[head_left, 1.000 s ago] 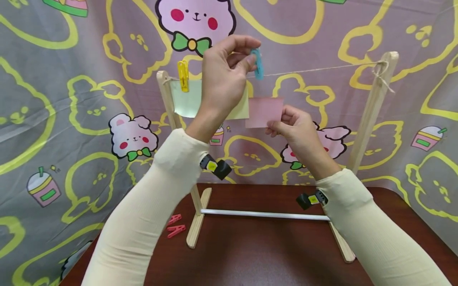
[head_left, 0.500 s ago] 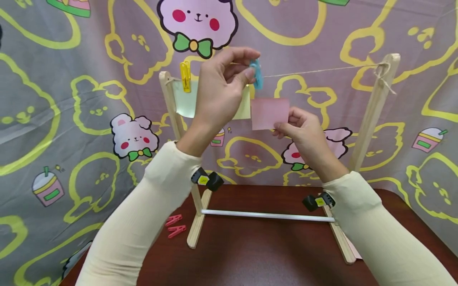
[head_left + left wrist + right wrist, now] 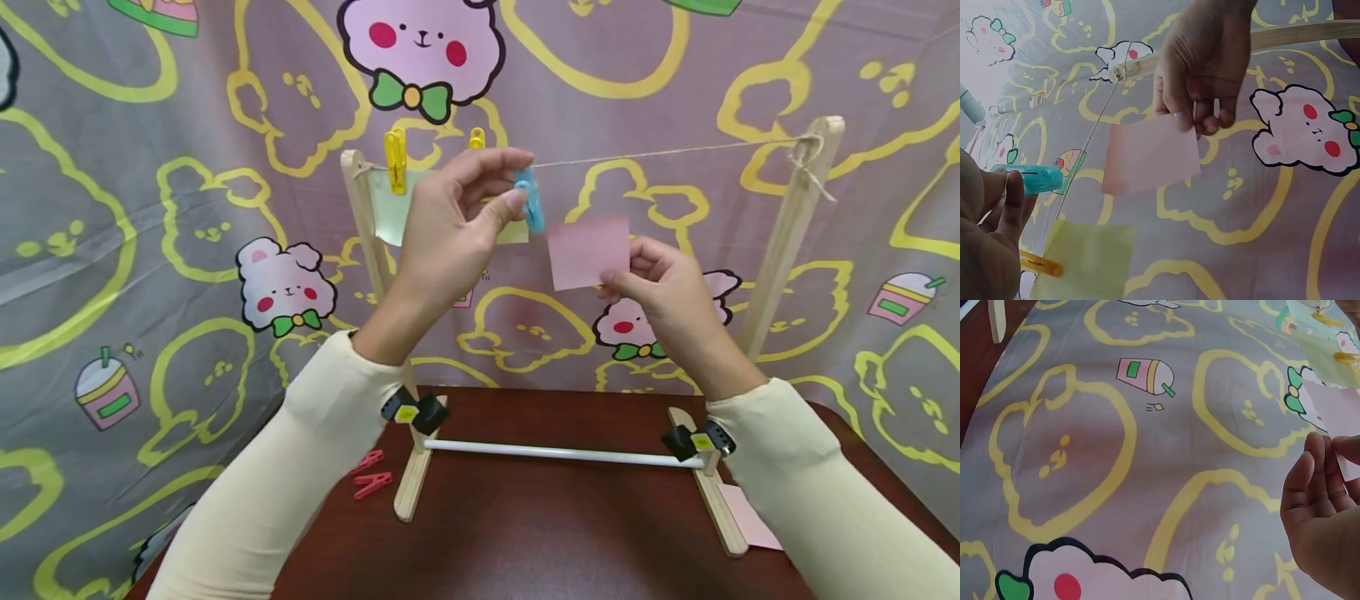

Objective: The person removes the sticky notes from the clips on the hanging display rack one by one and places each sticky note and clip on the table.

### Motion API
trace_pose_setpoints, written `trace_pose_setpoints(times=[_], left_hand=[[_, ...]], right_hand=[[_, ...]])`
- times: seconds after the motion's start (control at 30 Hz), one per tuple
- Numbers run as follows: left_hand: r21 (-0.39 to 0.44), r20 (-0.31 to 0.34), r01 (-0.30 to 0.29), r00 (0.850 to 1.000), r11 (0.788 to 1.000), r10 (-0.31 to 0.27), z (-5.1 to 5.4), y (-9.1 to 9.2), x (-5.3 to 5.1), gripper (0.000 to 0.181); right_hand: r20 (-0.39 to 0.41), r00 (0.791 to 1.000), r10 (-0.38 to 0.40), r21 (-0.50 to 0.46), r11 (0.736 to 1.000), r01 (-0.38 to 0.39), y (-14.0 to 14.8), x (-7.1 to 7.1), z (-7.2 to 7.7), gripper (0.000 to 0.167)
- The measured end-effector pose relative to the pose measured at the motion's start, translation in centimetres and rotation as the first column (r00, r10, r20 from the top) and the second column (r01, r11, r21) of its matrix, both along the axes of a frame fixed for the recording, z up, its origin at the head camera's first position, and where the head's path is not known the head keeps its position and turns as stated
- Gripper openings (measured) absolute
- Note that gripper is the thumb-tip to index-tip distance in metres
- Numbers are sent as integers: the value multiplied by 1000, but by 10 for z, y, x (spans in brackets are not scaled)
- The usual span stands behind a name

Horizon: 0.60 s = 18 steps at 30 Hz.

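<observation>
My left hand (image 3: 457,221) pinches a blue clothespin (image 3: 529,200) between thumb and fingers, just below the string (image 3: 667,153). To its right, my right hand (image 3: 663,279) holds a pink paper square (image 3: 588,252) by its lower right corner; the paper is apart from both string and clothespin. A pale green paper (image 3: 387,218) hangs from the string under a yellow clothespin (image 3: 395,160). Beside it a yellow paper (image 3: 1088,259), largely hidden by my left hand in the head view, hangs from another yellow clothespin (image 3: 477,138).
The string runs between two wooden posts (image 3: 787,242), joined low down by a white rod (image 3: 562,453). Two red clothespins (image 3: 372,484) lie on the dark table (image 3: 555,533) at left. Pink paper (image 3: 750,518) lies by the right foot. A patterned cloth (image 3: 187,275) hangs behind.
My left hand has come down with the blue clothespin, from above the string to below it. My right hand has shifted right and slightly down with the pink paper, which now tilts.
</observation>
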State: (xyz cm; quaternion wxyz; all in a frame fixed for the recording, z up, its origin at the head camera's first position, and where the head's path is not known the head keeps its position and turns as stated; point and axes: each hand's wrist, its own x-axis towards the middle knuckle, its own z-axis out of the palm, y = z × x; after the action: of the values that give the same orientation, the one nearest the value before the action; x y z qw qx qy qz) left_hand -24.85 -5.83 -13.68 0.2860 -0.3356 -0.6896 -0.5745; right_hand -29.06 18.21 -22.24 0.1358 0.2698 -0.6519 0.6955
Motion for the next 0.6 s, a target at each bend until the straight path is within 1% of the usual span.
trace_pose_setpoints(times=[0.13,0.23,0.37,0.47,0.6], left_hand=[[6,5,5,1000,1000,-5,-7,-7,1,29],[15,11,12,1000,1000,-12,-11,-12,3,29],[20,-3,14,1000,1000,-14,-17,-19,4,29],[29,-13,17,1000,999,-17,-24,-25,6,29],[32,3,24,1000,999,-24,-34,-34,10,29]], right_hand=[[9,999,-45,53,998,45,8,6,-3,6],[1,997,-80,98,992,80,16,12,-6,4],[-15,998,-68,75,995,68,27,17,-12,3],[-22,999,-44,56,997,45,34,19,-16,4],[-48,997,-56,112,992,61,45,24,-21,6]])
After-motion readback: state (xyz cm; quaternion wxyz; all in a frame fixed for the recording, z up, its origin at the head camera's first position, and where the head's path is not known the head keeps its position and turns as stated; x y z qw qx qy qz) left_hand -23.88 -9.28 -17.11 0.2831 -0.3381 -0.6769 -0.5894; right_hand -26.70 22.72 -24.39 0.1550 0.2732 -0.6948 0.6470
